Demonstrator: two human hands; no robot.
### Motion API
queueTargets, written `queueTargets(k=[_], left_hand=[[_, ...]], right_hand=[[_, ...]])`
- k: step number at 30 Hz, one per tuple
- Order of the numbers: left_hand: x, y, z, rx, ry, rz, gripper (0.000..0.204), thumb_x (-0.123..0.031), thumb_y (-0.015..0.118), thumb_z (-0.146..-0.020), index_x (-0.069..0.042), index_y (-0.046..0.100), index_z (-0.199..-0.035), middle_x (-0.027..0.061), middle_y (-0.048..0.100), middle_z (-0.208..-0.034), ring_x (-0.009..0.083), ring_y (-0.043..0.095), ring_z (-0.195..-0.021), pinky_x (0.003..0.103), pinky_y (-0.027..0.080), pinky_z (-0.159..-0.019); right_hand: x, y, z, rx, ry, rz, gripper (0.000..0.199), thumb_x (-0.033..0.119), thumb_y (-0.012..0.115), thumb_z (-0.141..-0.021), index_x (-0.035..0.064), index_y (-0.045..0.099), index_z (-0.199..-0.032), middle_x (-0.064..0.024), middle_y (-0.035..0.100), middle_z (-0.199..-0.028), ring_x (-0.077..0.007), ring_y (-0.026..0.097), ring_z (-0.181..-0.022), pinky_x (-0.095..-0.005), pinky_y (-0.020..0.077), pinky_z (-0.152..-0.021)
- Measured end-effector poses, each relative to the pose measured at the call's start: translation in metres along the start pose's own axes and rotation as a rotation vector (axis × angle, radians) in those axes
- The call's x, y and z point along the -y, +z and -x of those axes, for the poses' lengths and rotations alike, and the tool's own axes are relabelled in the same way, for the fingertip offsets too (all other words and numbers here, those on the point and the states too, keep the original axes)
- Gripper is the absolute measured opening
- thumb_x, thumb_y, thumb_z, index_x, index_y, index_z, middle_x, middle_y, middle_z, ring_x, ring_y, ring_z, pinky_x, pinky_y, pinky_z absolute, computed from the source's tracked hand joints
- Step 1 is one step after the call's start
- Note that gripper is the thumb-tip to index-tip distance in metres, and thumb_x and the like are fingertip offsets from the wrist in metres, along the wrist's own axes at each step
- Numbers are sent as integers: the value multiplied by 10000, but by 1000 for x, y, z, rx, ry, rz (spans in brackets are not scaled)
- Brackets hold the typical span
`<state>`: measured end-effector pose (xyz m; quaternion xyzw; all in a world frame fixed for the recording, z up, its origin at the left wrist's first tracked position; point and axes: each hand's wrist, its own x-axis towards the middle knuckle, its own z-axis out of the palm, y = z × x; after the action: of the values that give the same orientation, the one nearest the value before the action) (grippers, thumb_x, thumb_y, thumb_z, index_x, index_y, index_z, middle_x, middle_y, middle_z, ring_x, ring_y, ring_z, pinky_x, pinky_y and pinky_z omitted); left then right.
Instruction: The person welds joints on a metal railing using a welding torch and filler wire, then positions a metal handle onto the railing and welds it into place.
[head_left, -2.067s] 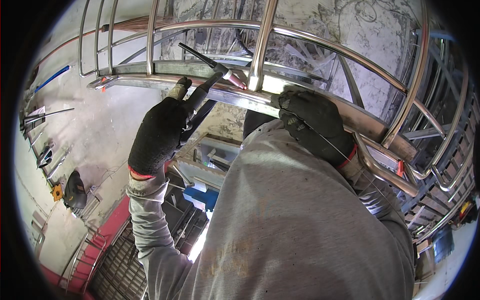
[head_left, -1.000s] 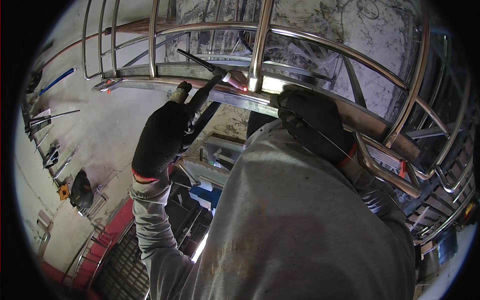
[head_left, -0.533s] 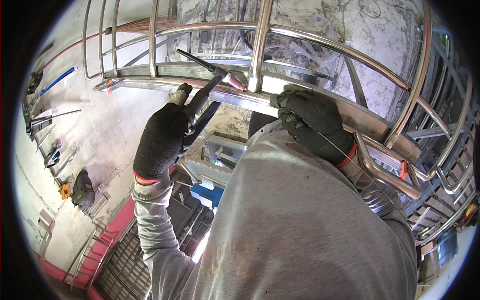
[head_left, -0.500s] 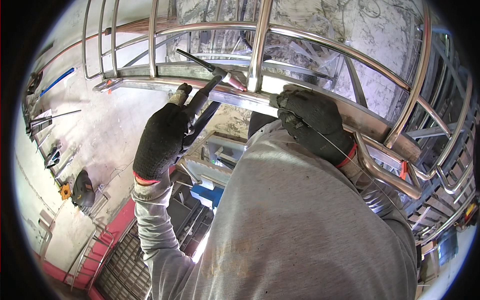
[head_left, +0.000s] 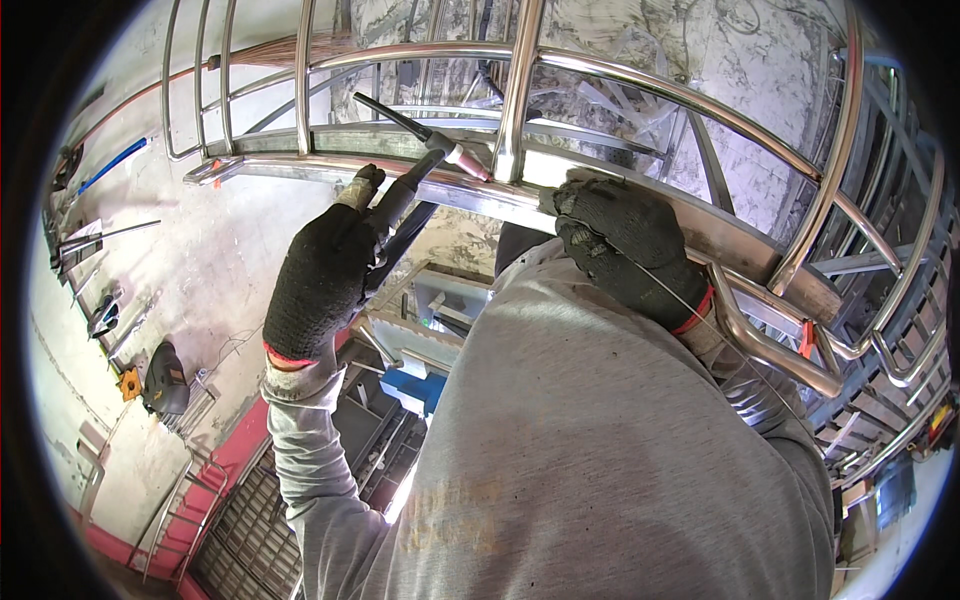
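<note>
My left hand (head_left: 318,275), in a black knit glove with a red cuff, is closed around the handle of a TIG welding torch (head_left: 436,146). The torch's pink nozzle points to the foot of an upright steel tube (head_left: 516,110), where it meets the flat steel rail (head_left: 470,192). On the other side of that joint, my right hand (head_left: 628,250) rests against the rail, also in a black glove. A thin filler rod (head_left: 662,288) runs out from under its fingers toward my right forearm; the rod's front tip is hidden.
Polished curved tubes (head_left: 690,98) span the far side of the frame. A bent tube end (head_left: 770,350) juts near my right forearm. A welding helmet (head_left: 166,378) lies on the floor at left. More steel frames (head_left: 240,525) stand at lower left, beside a blue clamp-like part (head_left: 412,388).
</note>
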<state>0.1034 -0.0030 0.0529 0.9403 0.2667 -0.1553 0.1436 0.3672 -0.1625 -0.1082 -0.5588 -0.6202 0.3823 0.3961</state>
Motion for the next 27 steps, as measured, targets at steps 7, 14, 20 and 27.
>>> queueTargets(k=[7,14,20,27], left_hand=[[9,8,5,-22,6,-1,573,-26,719,-925,-21,602,-1486,229,739,-1238,275,693,-744,383,596,-669],[-14,1,6,41,-945,942,422,-81,581,-1108,-70,637,-1526,24,749,-964,41,561,-684,246,471,-571],[-11,2,-2,-16,-69,96,265,-14,733,-822,-17,645,-1072,125,595,-864,336,631,-754,446,528,-664],[-18,3,1,-51,-59,-76,708,-224,745,-1005,-217,473,-1658,286,698,-1346,386,739,-1177,448,641,-846]], right_hand=[[1,2,-1,14,4,14,272,89,738,-919,70,767,-1188,-145,774,-1151,-326,772,-1001,-430,631,-869],[-11,15,7,-202,-185,-92,251,60,732,-912,33,756,-1160,-176,772,-1111,-349,768,-962,-435,629,-828],[0,6,-1,-78,-42,-76,264,126,719,-878,61,739,-1133,-150,733,-1017,-370,722,-926,-483,593,-814],[4,-1,-3,-16,-44,14,239,78,745,-896,24,746,-1129,-168,764,-1127,-358,758,-998,-441,624,-866]])
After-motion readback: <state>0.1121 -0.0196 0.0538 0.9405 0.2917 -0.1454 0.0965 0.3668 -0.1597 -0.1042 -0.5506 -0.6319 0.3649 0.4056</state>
